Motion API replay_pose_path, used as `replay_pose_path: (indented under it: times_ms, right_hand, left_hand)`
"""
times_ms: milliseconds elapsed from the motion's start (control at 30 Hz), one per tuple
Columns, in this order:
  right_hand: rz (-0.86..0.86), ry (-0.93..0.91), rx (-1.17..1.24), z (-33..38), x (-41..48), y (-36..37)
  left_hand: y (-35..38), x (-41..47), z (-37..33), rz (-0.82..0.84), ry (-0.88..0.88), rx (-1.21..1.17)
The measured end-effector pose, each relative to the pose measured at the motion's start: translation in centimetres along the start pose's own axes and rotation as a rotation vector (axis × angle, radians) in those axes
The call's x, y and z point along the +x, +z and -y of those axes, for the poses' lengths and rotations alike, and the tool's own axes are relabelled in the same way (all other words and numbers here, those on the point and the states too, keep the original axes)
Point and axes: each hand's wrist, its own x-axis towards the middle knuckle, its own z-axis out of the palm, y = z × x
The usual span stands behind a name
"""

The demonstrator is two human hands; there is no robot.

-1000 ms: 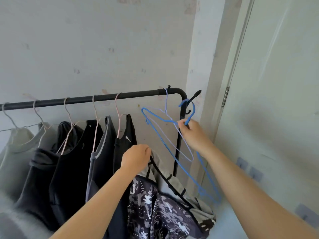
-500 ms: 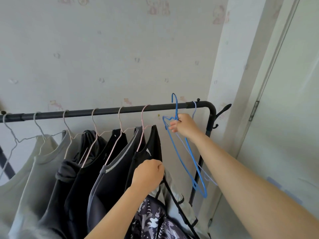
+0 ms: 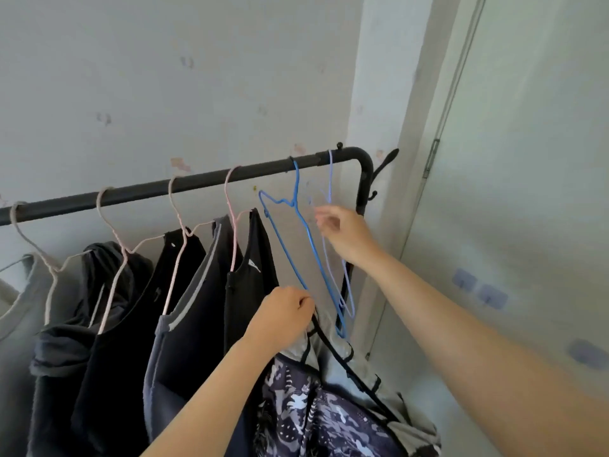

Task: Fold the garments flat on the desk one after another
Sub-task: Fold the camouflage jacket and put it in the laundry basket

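Head view. A black metal clothes rail runs across a pale wall and bends downward at its right end. A bright blue wire hanger and a pale lilac wire hanger hang bare on the rail near that bend. The right hand is just beside the blue hanger, fingers loosely spread and grasping nothing; motion blur obscures any contact. The left hand is clenched into a fist around the upper edge of a grey-and-black patterned garment with black trim, which droops from the fist below the rail, in front of the rack's right upright. To the left, dark garments hang on pale pink wire hangers; a grey garment hangs at the far left.
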Motion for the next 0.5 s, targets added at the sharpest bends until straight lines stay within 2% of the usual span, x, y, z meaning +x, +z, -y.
replay_pose_path:
  times_ms: [133,233,300,367,500]
  right_hand:
    - [-0.243,0.032,-0.003,-3.7,-6.3,-3.6]
    - [-0.313,0.230,-0.047,-8.0,-13.4,-5.4]
    - [-0.235,0.444,-0.154,-11.4,-19.4,-6.2]
    - [-0.062,0.702,-0.224,-15.0,-25.3,-6.6]
    - [0.183,1.068,-0.208,-19.1,-35.8,-7.2]
  left_hand:
    - [3.3,-0.3,-1.4,0.090,0.078,0.005]
    - [6.5,-1.1,-2.4,0.211,0.110,-0.064]
    - [9.0,-1.7,-3.6,0.272,0.171,-0.079]
    - [11.0,-2.5,-5.0,0.314,0.234,-0.074]
    - [13.5,-4.2,-8.3,0.388,0.309,-0.092]
